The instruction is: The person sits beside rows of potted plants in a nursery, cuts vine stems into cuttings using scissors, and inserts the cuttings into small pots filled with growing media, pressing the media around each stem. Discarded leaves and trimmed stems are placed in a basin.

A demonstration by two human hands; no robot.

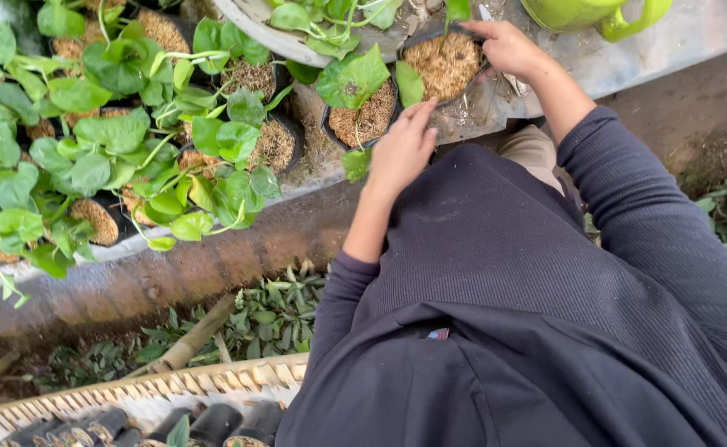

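Nearest the camera, a dark ribbed sweater (529, 331) fills the lower right, with a small coloured tag (439, 334) sewn at its middle fold. At the bottom left a woven basket (173, 393) is seen, its pale rim running across, and about six small black pots (214, 424) are lying inside it, one with a green leaf. Beyond the basket, cut leaves (272, 319) and a bamboo stick (190, 341) are scattered on the ground beside a long earthy kerb (173, 261).

Further on, the left hand (402, 151) is held with its fingers loosely together and slightly curled, its fingertips resting at the edge of a black pot (363, 124) filled with brown husk, in which a single broad green leaf is set. Nothing is gripped by it. Just beyond, the right hand (508, 48) is closed on the rim of a second pot (444, 64), also filled with husk, with its fingers pinched at the far edge. Both pots are standing on the grey worktop (628, 58), touching one another.

To the left, roughly eight more husk-filled pots (272, 147) with leafy green plants are crowded together; an exact count cannot be made under the foliage. At the far edge a pale round basin (256, 25) holding cuttings and one green watering can (595, 15) are seen.
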